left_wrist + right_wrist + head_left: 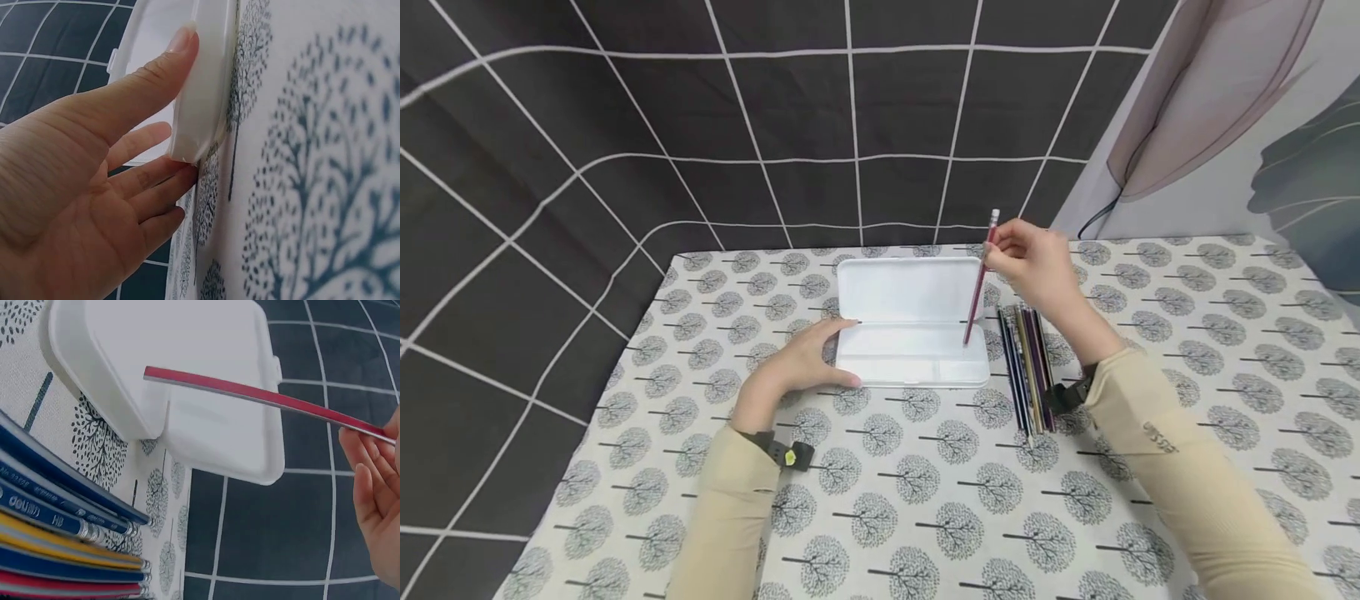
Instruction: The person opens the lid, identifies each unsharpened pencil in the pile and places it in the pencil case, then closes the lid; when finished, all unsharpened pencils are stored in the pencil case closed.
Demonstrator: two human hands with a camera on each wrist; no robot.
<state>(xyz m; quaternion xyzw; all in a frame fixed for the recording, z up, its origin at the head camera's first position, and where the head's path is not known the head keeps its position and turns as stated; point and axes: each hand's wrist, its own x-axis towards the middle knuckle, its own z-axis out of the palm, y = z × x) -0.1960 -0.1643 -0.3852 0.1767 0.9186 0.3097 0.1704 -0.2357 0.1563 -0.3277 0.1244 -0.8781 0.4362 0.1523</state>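
Note:
An open white pencil case [895, 367] lies on the patterned cloth, its lid [902, 290] tilted back behind the tray. My left hand [801, 357] holds the case's left end, thumb along the front edge and fingers around the rear corner. In the left wrist view the thumb [169, 65] presses the white side wall. My right hand [1036, 260] pinches a red pencil [976, 300] near its white eraser end. The pencil slants down over the right part of the tray, its lower end overlapping the inside in the head view. No other pencils show inside the case.
Several pencils [1028, 367], dark blue, yellow and red among them, lie side by side just right of the case, below the right forearm. A dark gridded curtain [805, 117] rises behind the table. The tree-print tablecloth [910, 525] covers the tabletop.

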